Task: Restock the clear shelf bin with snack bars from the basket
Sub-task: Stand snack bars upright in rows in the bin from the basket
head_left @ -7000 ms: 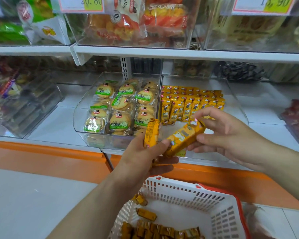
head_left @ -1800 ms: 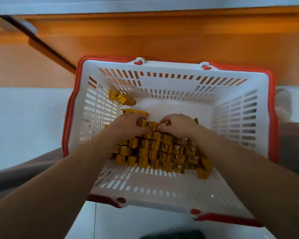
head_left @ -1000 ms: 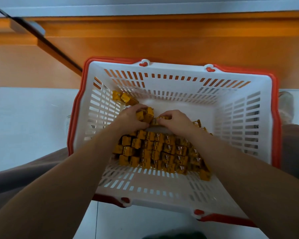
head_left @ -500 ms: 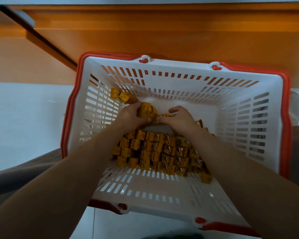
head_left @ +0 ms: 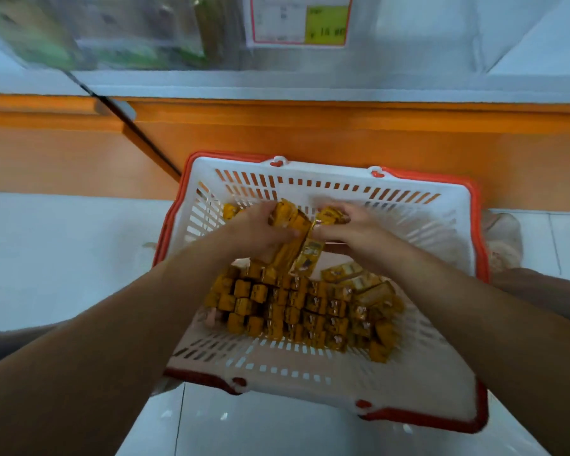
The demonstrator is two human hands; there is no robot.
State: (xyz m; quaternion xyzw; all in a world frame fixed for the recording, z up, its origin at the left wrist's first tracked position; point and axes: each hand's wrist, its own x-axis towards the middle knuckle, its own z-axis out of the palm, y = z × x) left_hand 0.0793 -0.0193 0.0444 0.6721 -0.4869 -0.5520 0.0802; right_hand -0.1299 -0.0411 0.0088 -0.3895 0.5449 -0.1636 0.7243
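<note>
A white basket with a red rim (head_left: 474,225) stands on the floor below me, holding several yellow-orange snack bars (head_left: 297,311) packed in rows. My left hand (head_left: 257,232) grips a bunch of bars (head_left: 288,225) lifted above the pile. My right hand (head_left: 349,225) grips more bars, one (head_left: 310,258) hanging down between the hands. Both hands meet over the basket's far half. The clear shelf bin (head_left: 408,44) shows only as a blurred lower front at the top of the view.
An orange shelf base (head_left: 343,133) runs across behind the basket, with a pale shelf edge (head_left: 277,90) above it. A price label (head_left: 298,21) hangs on the bin front. Blurred green packets (head_left: 63,37) lie at top left. Pale floor tiles surround the basket.
Both hands have lifted out of the pile with bars in their grip. The view has tilted up, so the shelf edge and the bin front have come into sight.
</note>
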